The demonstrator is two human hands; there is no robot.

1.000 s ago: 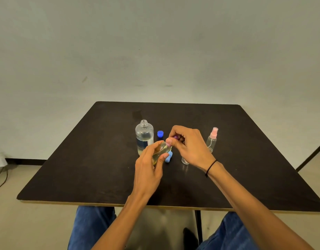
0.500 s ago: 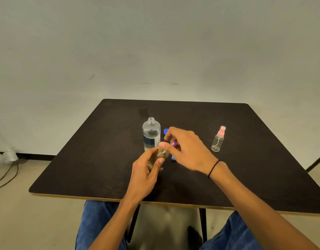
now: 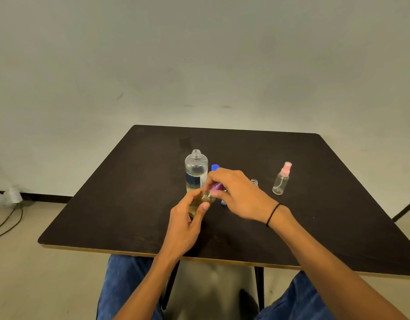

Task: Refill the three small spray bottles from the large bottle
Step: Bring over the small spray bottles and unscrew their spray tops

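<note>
Above a dark table [image 3: 107, 204], the left hand [image 3: 185, 225] grips a small spray bottle [image 3: 200, 202] while the right hand [image 3: 236, 195] pinches its purple spray top [image 3: 216, 187]. Just behind stands the uncapped large bottle [image 3: 196, 169]; a pink-topped spray bottle [image 3: 282, 179] stands well apart to the right.

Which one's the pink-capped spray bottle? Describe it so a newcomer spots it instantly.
Start at the dark square table and find the large clear bottle standing uncapped near its middle. Go right, past the right hand, to the small clear bottle standing alone: the pink-capped spray bottle. It alone has a pink sprayer on top, and no hand touches it.
</note>
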